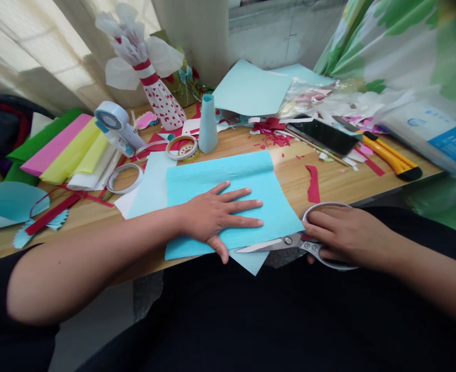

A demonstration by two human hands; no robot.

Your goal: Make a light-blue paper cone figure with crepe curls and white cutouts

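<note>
From the head camera, the left hand (pixel 216 214) lies spread on a sheet of pale blue crepe paper (pixel 231 181), its fingers released and pressing flat, with the sheet directly beneath them. The right hand (pixel 348 237) is clenched around the looped handles of a pair of steel scissors (pixel 286 241), whose blades point left along the sheet's near edge, just beside the right fingers. The paper rests on a wooden bench (pixel 340 181). A strip of red paper (pixel 312 185) lies beyond the right fingers, and a roll of tape (pixel 125 178) sits left of the left fingers. Pressing with the whole spread palm seems the sound way to steady crepe paper, which tends to creep under blades.
</note>
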